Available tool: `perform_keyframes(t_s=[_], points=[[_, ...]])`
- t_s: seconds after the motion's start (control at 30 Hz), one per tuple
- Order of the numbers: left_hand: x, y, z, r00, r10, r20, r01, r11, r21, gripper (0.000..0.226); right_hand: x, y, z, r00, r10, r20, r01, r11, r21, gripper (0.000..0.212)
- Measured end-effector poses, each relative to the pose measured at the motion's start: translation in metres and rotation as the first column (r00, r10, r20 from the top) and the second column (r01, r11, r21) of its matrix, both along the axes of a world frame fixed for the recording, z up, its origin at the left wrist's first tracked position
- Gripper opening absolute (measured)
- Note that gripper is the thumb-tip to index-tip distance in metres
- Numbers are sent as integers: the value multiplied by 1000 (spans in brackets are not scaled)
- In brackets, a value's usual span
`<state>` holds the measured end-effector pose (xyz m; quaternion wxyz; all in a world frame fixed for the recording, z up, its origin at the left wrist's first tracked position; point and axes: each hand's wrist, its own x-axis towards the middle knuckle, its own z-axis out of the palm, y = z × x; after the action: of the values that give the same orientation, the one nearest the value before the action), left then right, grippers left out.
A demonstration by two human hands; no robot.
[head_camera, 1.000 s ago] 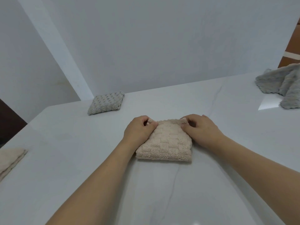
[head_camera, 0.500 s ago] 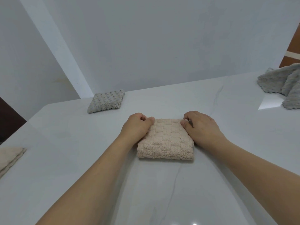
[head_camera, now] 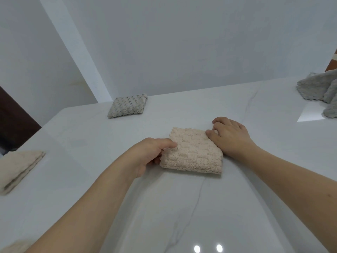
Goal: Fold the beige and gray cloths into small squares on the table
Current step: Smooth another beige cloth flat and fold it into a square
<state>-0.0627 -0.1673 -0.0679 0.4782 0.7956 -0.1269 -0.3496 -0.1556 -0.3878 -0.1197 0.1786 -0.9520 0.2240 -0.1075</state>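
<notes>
A beige cloth (head_camera: 193, 151), folded into a thick small square, lies on the white marble-look table (head_camera: 182, 207) in front of the person, turned a little so one corner points away from them. The left hand (head_camera: 148, 154) grips its left edge, thumb pressed on top of the fabric and fingers curled underneath the side. The right hand (head_camera: 230, 136) sits against the cloth's far right corner, fingers bent and the thumb pushing into the fold there, pinching the edge.

Further back on the left, near the wall, a gray cloth (head_camera: 127, 106) already folded into a small square rests on the table by itself. At the right edge of the table a heap of unfolded gray cloths (head_camera: 321, 92) lies crumpled. On the far left, another folded beige cloth (head_camera: 17, 168) rests near the table's edge, well apart from the hands. Two small light reflections shine on the tabletop close to the person
</notes>
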Motion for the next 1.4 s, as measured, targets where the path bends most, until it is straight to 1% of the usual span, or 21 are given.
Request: perform_keyframes(t_s=[0.07, 0.13, 0.23, 0.37, 0.47, 0.57, 0.67, 0.77, 0.83, 0.87, 0.93, 1.0, 1.03, 1.07, 1.17, 1.2, 1.27, 1.3, 1.33, 1.37, 1.4], points=[[-6, 2, 0, 999, -45, 25, 45, 999, -15, 15, 0, 0, 0, 1000, 4, -12, -4, 1000, -13, 39], [-10, 6, -3, 998, -50, 32, 52, 996, -73, 24, 0, 0, -1, 1000, 5, -9, -5, 1000, -29, 38], [-13, 11, -9, 998, -12, 64, 21, 988, -151, 31, 1, 1, -1, 1000, 5, -17, -6, 999, -44, 39], [-17, 12, -17, 986, 50, 158, -27, 989, -147, 31, 2, 0, -2, 1000, 4, -30, -5, 998, -56, 40], [-21, 12, -22, 975, 118, 188, -87, 983, -164, 28, 2, 0, -2, 1000, 2, -29, -4, 998, -58, 39], [-24, 10, -24, 974, 153, 165, -119, 973, -197, 25, 2, 0, -2, 1000, 0, -23, -1, 998, -62, 38], [-22, 9, -20, 982, 162, 102, -137, 966, -218, 25, 3, -1, -3, 1000, 0, -26, -2, 998, -62, 38], [-20, 10, -19, 980, 151, 129, -131, 979, -155, 26, 3, -1, -2, 999, 3, -33, -5, 998, -62, 39], [-23, 10, -23, 955, 135, 265, -133, 991, -24, 30, 2, 0, -1, 999, 6, -34, -8, 998, -58, 39], [-25, 11, -26, 920, 109, 377, -140, 988, 58, 30, 2, 0, -1, 999, 7, -35, -9, 999, -54, 38], [-33, 13, -30, 798, 49, 601, -182, 970, 163, 27, 2, 0, -1, 999, 10, -37, -12, 999, -47, 34], [-38, 16, -36, 661, 38, 750, -238, 958, 162, 29, 2, -1, -1, 999, 16, -39, -18, 999, -47, 29], [-40, 17, -38, 610, 39, 791, -258, 954, 153, 29, 2, -1, -2, 999, 20, -41, -22, 999, -50, 29], [-39, 18, -39, 585, 37, 810, -266, 952, 149, 28, 2, -1, -2, 999, 21, -44, -24, 998, -52, 29], [-38, 15, -39, 551, -40, 834, -263, 940, 218, 24, 3, -1, -2, 998, 28, -50, -30, 998, -52, 26], [-39, 13, -39, 504, -87, 860, -277, 926, 256, 23, 2, -1, -1, 998, 30, -50, -33, 998, -52, 26], [-41, 10, -40, 346, -164, 924, -294, 916, 273, 16, 2, -1, 0, 998, 31, -48, -34, 998, -49, 28], [-42, 7, -40, 277, -171, 946, -245, 939, 241, 15, 2, -1, 0, 998, 31, -48, -33, 998, -45, 28], [-44, 5, -40, 226, -186, 956, -140, 965, 221, 18, 2, -1, 0, 998, 31, -46, -33, 999, -41, 29], [-45, 3, -39, 192, -224, 955, 12, 974, 226, 24, 2, -1, 0, 999, 30, -46, -32, 999, -39, 29], [-47, 1, -37, 163, -278, 947, 163, 954, 252, 31, 2, -1, 0, 999, 29, -44, -31, 999, -39, 29]])
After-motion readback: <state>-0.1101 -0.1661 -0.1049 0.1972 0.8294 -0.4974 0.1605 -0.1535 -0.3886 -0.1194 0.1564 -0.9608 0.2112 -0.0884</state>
